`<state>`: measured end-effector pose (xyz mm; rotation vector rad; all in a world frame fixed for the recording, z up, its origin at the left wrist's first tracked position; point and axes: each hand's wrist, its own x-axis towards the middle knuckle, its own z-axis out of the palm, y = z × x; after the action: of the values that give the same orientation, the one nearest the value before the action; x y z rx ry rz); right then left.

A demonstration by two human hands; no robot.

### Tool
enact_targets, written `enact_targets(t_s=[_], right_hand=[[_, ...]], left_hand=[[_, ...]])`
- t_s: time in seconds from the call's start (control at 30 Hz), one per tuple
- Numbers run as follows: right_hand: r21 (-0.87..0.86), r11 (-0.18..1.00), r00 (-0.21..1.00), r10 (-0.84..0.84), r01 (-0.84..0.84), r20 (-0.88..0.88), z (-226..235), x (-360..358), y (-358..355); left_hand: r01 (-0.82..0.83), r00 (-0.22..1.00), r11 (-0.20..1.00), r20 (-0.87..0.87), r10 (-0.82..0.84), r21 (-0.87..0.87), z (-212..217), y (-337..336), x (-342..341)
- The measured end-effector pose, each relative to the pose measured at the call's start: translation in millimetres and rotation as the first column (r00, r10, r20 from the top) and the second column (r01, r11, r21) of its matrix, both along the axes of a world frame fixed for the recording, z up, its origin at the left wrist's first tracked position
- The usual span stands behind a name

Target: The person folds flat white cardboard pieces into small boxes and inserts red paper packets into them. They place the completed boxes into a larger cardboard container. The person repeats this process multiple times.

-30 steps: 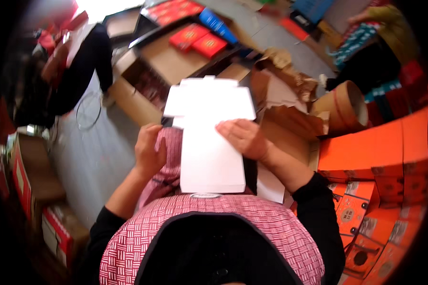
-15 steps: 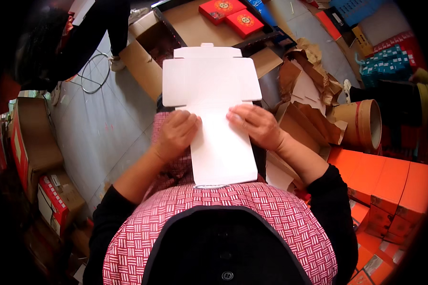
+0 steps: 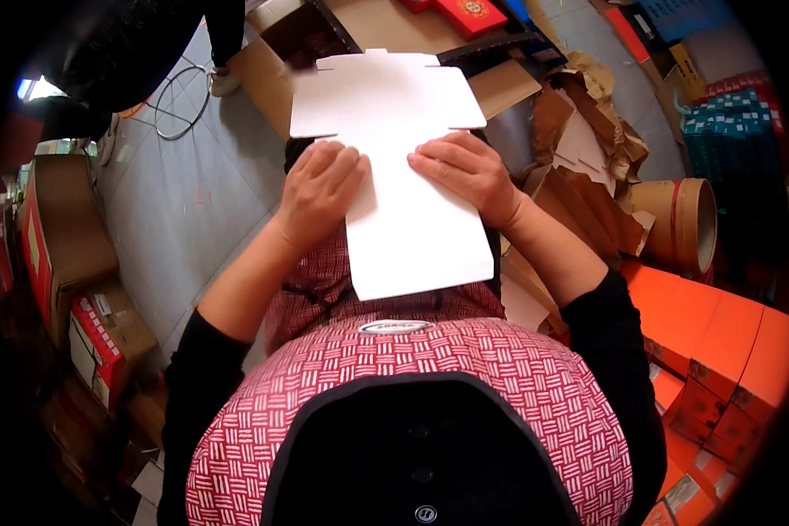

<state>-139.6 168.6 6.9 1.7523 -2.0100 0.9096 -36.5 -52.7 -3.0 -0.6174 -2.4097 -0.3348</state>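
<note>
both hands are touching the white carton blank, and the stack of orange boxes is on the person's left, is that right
Not quite: the stack of orange boxes is on the person's right, as the head view shows. The left hand and right hand are indeed both touching the white carton blank.

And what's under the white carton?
Red-and-white patterned apron fabric shows past the near and left edges of the white carton; whatever lies directly beneath is covered, so I cannot tell.
</note>
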Motion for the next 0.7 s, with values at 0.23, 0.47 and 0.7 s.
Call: enact_targets(t_s=[0.23, 0.47, 0.7], right_hand=[[0.006, 0.99, 0.99, -0.137, 0.138, -0.022, -7.7, 11.9, 18.6], [0.054, 0.986, 0.987, -0.16, 0.161, -0.019, -5.5, 12.5, 19.2], [0.173, 0.982, 0.949, -0.122, 0.073, 0.291, 3.2, -3.1, 12.4]], left_hand=[[0.05, 0.998, 0.999, -0.045, -0.05, -0.009, -1.4, 2.9, 5.2], [0.03, 0.999, 0.998, -0.016, -0.029, 0.061, -10.8, 3.1, 11.3], [-0.079, 0.973, 0.945, 0.232, 0.003, 0.318, 10.4, 2.8, 4.4]])
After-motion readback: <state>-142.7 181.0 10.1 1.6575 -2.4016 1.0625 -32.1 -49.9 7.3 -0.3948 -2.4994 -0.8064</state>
